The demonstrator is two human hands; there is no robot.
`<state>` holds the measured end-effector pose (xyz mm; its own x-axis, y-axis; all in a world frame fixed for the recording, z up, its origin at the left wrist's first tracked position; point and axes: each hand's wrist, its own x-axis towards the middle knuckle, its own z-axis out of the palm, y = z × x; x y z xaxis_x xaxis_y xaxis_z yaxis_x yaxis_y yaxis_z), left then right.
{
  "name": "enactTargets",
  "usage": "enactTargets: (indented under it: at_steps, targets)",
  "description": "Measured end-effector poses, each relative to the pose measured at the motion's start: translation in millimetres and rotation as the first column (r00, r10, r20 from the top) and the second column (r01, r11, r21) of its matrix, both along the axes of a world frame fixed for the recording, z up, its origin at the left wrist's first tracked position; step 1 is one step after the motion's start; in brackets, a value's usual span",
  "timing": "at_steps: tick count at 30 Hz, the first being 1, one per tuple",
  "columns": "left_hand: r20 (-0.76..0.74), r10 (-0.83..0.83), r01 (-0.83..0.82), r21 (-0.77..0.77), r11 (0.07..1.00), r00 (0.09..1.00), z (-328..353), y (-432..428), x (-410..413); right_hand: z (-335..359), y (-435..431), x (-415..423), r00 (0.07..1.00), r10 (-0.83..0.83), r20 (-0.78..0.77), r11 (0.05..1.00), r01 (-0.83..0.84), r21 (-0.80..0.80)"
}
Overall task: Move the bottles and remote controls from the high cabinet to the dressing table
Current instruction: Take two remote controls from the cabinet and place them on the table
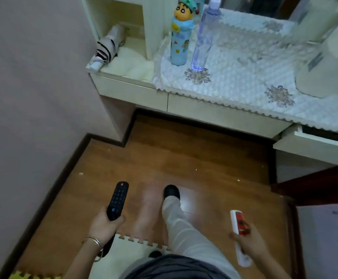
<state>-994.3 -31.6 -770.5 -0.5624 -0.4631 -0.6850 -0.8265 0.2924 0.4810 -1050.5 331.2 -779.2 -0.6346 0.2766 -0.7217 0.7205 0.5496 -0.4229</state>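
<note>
A person stands on a wooden floor [184,150] facing a cream bench [220,115], with the left hand [103,226] wrapped around a black remote control [117,200] and the right hand [248,241] gripping a white remote control [238,236] with a red patch. On the bench's quilted white cloth [244,77], a cartoon-figure bottle [179,35] and a clear plastic bottle [203,35] stand upright just beside each other, and a folded umbrella [107,45] lies in the open nook to their left
</note>
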Motion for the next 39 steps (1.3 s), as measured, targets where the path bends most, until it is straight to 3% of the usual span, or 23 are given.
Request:
enactTargets:
  at_steps: [7,15,22,28,33,39]
  targets:
    - [0.028,-0.062,0.063,-0.039,0.997,0.998,3,-12,-137,-21,-2,-112,0.993,-0.044,0.111,0.999,0.045,-0.002]
    - [-0.105,-0.259,0.251,-0.076,0.965,0.96,24,-5,-272,28,-41,-269,0.984,-0.021,-0.179,0.99,-0.004,-0.141]
    - [-0.166,-0.493,0.499,-0.011,0.867,0.854,39,16,-385,47,-54,-333,0.952,-0.173,-0.254,0.97,0.12,-0.212]
    - [-0.271,-0.661,0.693,0.031,0.72,0.7,64,50,-487,57,-58,-381,0.928,-0.263,-0.263,0.945,0.193,-0.264]
    - [-0.393,-0.645,0.713,0.037,0.7,0.655,73,95,-544,75,-55,-433,0.897,-0.277,-0.344,0.945,0.189,-0.267]
    - [-0.345,-0.602,0.617,-0.077,0.783,0.72,61,142,-592,82,-42,-489,0.914,-0.147,-0.379,0.986,0.104,-0.131]
